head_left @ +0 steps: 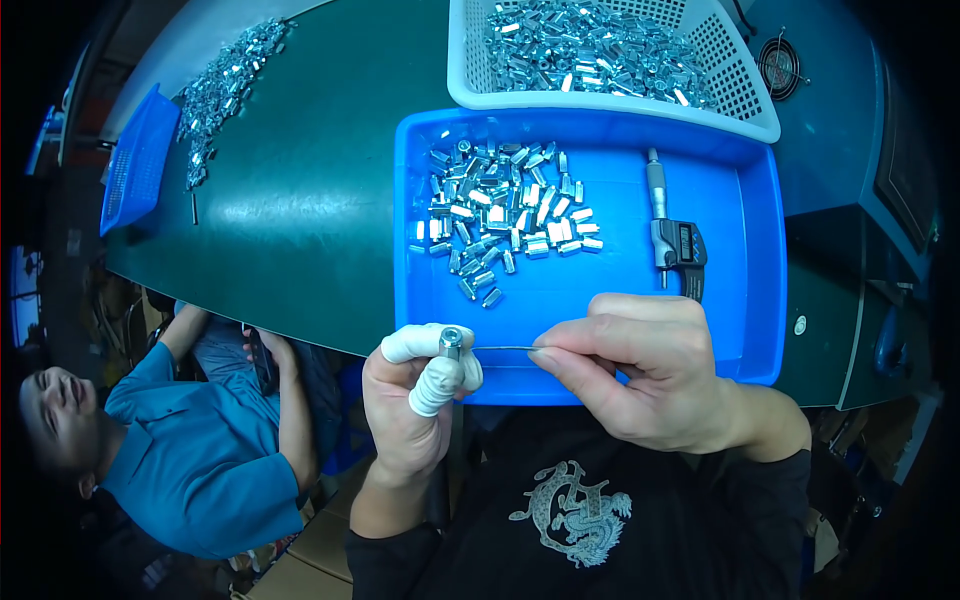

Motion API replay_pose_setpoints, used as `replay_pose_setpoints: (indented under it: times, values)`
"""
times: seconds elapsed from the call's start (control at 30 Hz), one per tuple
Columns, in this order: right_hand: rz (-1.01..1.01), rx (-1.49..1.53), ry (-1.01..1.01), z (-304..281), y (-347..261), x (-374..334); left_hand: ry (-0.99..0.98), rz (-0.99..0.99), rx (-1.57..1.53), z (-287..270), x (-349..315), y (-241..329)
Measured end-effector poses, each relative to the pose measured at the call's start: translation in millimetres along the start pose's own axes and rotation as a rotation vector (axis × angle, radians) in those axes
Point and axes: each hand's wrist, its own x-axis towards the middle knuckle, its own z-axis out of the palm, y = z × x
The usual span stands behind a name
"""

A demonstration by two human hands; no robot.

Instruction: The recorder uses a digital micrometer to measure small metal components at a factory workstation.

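My left hand [408,430], with white finger cots on thumb and forefinger, pinches a shiny long hex nut [451,341], its round hole facing up. From the right, my right hand [655,375] grips a thin metal rod [506,348] between thumb and forefinger. The rod's far end reaches the side of the nut or the fingertips there; I cannot tell whether it touches or enters. Both hands are over the near edge of a blue tray [600,122], in which many similar hex nuts [510,205] lie heaped. A digital micrometer [678,240] rests at the tray's right.
Behind the tray stands a white basket [610,101] full of metal pieces. More small parts [225,85] are spread at the far left of the green table [300,200], beside a small blue basket [135,170]. A seated person [215,465] at left holds a dark phone.
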Motion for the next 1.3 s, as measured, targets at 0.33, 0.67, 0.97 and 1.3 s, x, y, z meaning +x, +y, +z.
replay_pose_setpoints:
  times: [0.33,0.67,0.97,1.3]
  values:
    - [-0.03,-0.082,0.018,4.2,3.1,-3.6,-0.073,-0.038,0.014,-1.0,-1.9,0.6]
    - [-0.039,-0.09,0.051,6.0,4.8,-2.6,-0.079,-0.069,-0.025,-2.6,-3.7,-0.2]
    - [-0.07,-0.101,0.043,5.3,6.8,-4.1,-0.074,-0.088,-0.024,-3.1,-6.4,0.1]
    - [-0.124,-0.196,0.03,1.7,6.8,-4.8,-0.057,-0.092,-0.018,-0.1,-5.1,0.2]
